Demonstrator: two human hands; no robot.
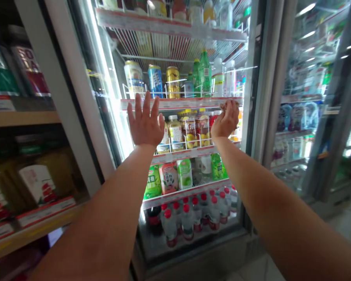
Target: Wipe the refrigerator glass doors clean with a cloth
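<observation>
I face a lit drinks fridge (253,78) with both arms stretched out. My left hand (146,124) is raised with the palm forward and the fingers spread; it holds nothing. It is in front of the second shelf rail (187,103), under a blue can (155,80) and a gold can (172,81). My right hand (226,119) is up at the right end of the same rail, with its fingers curled at the rail's edge. I cannot make out what they grip. Yellow-labelled bottles (190,130) stand between the two hands.
Green bottles (205,72) stand on the can shelf. Lower shelves hold green cartons (152,182) and red-capped water bottles (187,220). Wooden shelves with dark packs (38,183) are on the left. A second glass-door fridge (310,97) stands on the right.
</observation>
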